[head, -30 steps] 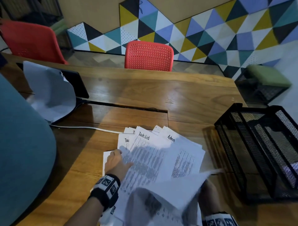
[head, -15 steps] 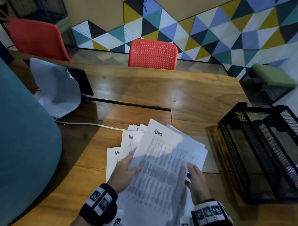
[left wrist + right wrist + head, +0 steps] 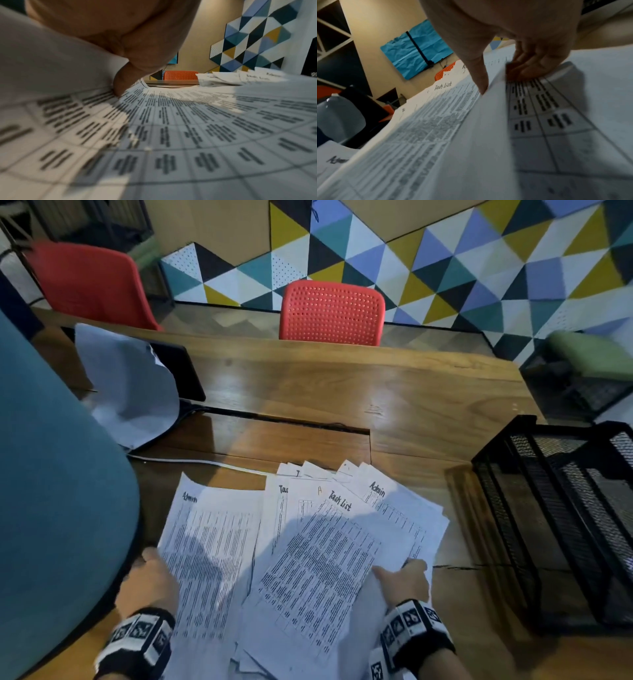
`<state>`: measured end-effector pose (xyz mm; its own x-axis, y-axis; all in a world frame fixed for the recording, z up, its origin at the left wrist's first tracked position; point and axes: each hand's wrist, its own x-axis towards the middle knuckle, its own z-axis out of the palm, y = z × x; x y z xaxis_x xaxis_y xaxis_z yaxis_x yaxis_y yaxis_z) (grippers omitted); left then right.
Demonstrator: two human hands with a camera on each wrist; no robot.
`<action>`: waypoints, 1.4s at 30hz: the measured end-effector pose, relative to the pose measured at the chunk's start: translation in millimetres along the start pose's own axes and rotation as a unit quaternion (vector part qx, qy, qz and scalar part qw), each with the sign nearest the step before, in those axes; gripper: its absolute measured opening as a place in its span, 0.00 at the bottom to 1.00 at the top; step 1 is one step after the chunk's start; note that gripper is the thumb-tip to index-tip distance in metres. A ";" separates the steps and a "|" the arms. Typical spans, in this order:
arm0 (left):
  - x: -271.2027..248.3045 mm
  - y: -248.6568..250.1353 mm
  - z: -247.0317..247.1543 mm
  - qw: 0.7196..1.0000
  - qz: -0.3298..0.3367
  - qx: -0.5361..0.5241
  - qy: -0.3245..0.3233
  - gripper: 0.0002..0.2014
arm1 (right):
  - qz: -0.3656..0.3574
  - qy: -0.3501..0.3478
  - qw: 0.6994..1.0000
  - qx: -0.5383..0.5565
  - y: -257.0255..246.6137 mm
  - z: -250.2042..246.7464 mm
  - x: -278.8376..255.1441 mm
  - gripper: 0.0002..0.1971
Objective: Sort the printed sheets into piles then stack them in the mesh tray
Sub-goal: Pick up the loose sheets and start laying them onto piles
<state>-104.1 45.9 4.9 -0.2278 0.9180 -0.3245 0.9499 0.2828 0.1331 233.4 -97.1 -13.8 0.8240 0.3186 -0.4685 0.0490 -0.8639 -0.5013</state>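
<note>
A fanned pile of printed sheets [image 3: 394,508], headed "Admin" or "Task List", lies on the wooden table [image 3: 342,392] in front of me. My left hand [image 3: 154,559] pinches the left edge of an "Admin" sheet [image 3: 212,542], held just left of the pile; its thumb [image 3: 120,86] lies on the print. My right hand [image 3: 397,571] pinches the right edge of the top "Task List" sheet [image 3: 325,559], thumb [image 3: 481,86] on top and fingers [image 3: 527,67] under it. The black mesh tray [image 3: 555,508] stands at the right, apart from both hands.
A teal rounded chair back [image 3: 51,474] fills the left side. A dark screen draped with pale paper [image 3: 126,385] stands at the back left, with a white cable [image 3: 191,462] running from it. Red chairs [image 3: 332,313] stand across the table; a green stool [image 3: 589,354] is far right.
The "Admin" sheet that both hands held over the pile has gone left with my left hand. My right hand has let it go and taken the "Task List" sheet's edge.
</note>
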 end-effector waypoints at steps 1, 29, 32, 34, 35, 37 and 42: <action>-2.9 4.7 1.5 1.000 0.015 -0.005 0.015 0.22 | -0.019 -0.004 1.000 0.011 0.4 -2.3 -1.3 0.22; -53.4 157.3 57.3 0.945 0.235 -0.218 -0.071 0.31 | -0.257 0.110 0.952 -0.128 32.8 -61.7 15.0 0.12; -67.1 164.1 57.1 0.918 0.229 -0.283 -0.160 0.39 | -0.187 0.036 0.977 -0.091 28.6 -33.6 8.5 0.11; -77.2 167.6 54.6 0.914 0.227 -0.283 -0.179 0.37 | -0.164 0.020 0.983 -0.083 31.8 -26.9 9.4 0.12; -82.4 168.9 50.0 0.910 0.233 -0.289 -0.184 0.37 | -0.161 0.015 0.984 -0.073 33.8 -26.8 10.9 0.14; -93.4 169.8 31.9 0.891 0.249 -0.326 -0.198 0.38 | -0.143 0.022 0.989 -0.036 34.9 -31.2 13.0 0.24; -91.4 139.3 -15.0 0.773 0.298 -0.453 -0.329 0.25 | -0.080 -0.037 0.970 0.227 34.3 -49.6 25.5 0.43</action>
<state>45.9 5.6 67.1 0.6335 0.7049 -0.3190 0.2365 0.2161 0.9473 284.1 -138.0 -6.9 0.7825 0.4762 -0.4011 -0.0953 -0.5451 -0.8329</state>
